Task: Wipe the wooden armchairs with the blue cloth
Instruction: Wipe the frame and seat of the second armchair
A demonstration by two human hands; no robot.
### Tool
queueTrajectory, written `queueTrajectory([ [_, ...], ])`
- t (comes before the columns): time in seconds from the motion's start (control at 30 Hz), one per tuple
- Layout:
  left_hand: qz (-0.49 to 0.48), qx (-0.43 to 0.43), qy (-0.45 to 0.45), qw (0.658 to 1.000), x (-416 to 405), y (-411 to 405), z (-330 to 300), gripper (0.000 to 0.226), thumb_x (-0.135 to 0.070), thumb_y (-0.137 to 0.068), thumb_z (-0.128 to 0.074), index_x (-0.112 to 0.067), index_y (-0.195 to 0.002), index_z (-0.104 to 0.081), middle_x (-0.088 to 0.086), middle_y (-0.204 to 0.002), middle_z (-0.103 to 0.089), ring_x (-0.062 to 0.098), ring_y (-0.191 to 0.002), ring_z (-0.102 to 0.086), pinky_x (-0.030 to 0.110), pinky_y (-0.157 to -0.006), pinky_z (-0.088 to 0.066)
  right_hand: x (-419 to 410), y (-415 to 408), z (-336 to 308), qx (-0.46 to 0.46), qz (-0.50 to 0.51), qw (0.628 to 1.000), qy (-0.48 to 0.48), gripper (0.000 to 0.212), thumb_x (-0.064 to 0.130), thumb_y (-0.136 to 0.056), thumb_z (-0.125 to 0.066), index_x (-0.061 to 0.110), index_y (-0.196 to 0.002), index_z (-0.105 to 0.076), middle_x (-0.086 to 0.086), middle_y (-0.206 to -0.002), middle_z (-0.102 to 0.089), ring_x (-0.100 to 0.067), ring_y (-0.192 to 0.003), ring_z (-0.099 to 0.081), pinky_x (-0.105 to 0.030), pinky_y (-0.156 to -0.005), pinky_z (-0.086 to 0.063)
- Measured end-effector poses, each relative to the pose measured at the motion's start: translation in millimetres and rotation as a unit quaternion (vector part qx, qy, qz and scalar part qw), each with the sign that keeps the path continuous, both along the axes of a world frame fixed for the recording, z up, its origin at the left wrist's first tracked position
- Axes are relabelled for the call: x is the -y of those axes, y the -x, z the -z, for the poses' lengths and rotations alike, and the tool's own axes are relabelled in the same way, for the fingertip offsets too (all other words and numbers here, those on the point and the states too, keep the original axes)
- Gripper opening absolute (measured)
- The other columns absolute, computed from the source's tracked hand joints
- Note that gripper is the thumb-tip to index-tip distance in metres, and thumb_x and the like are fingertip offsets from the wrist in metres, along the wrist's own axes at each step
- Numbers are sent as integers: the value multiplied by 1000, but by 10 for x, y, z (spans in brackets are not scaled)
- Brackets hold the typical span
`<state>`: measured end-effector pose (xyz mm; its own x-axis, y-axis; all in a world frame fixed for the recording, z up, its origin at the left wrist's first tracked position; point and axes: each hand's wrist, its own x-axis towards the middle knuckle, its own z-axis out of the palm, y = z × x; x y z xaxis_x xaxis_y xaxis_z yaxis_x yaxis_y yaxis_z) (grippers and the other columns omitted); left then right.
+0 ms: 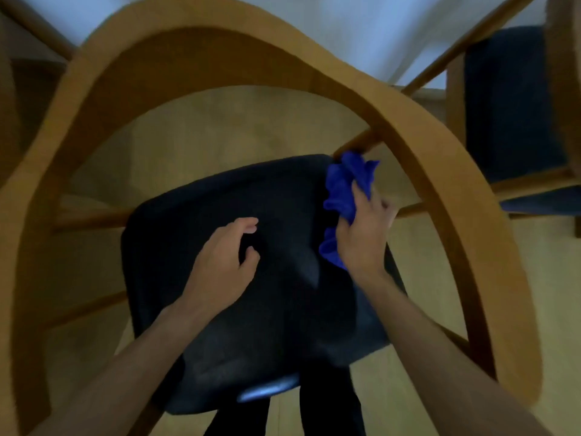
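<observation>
I look straight down on a wooden armchair [418, 146] whose curved back-and-arm rail arcs round a dark blue seat cushion [195, 309]. My right hand [364, 234] grips the bunched blue cloth [344, 184] at the seat's right edge, beside a wooden strut under the rail. My left hand [223, 262] hovers over the middle of the cushion with its fingers loosely curled and holding nothing. The picture is blurred by motion.
A second wooden armchair [509, 102] with a dark blue seat stands at the upper right. Light wooden floor [220, 127] shows through the frame. A pale curtain or wall [361, 26] runs along the top. My dark trouser legs [330, 404] are at the bottom.
</observation>
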<state>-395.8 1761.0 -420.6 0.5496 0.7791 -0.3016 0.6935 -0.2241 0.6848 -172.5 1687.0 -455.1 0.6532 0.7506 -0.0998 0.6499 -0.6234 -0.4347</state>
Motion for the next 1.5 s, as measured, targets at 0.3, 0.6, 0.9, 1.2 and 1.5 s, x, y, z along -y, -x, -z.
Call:
queueTrajectory([
  [0.3,-128,0,7,992,-402,-148,84,39,-13,-92,-56,-21,-130,-52,-12,-119,-59,5,-108,-55,27,-94,-47,-944,82,126,-38,96,985,136,51,21,-90,-61,9,-136,-41,-19,-147,-33,-40,-133,-27,-46,-99,-45],
  [0.6,-156,-35,25,987,-146,374,68,41,-10,-92,-56,-17,-132,-51,-8,-121,-59,7,-114,-54,32,-99,-47,-825,-228,93,95,-229,964,97,52,24,-88,-61,13,-137,-47,-11,-145,-43,-32,-119,-45,-40,-105,-36],
  [0.9,-361,-41,30,931,74,1016,156,34,-10,-94,-54,-16,-127,-53,-4,-122,-57,12,-116,-52,38,-102,-45,-1531,145,102,-41,-50,991,119,19,26,-86,-52,11,-97,-57,-13,-108,-58,-37,-113,-47,-32,-82,-26],
  [1.2,-459,-69,39,885,265,1438,239,35,-19,-91,-60,-21,-124,-49,-5,-121,-53,12,-115,-49,30,-92,-46,-1902,2129,73,-83,-312,939,119,27,27,-81,-57,17,-106,-61,-1,-119,-55,-30,-120,-36,-37,-82,-42],
  [1.5,-393,-72,7,917,203,1245,176,33,-14,-89,-59,-18,-121,-52,-4,-116,-53,11,-110,-48,21,-86,-35,-1485,1723,102,43,-673,733,88,60,24,-83,-55,31,-142,-47,10,-160,-27,-25,-113,-36,-35,-97,-39],
])
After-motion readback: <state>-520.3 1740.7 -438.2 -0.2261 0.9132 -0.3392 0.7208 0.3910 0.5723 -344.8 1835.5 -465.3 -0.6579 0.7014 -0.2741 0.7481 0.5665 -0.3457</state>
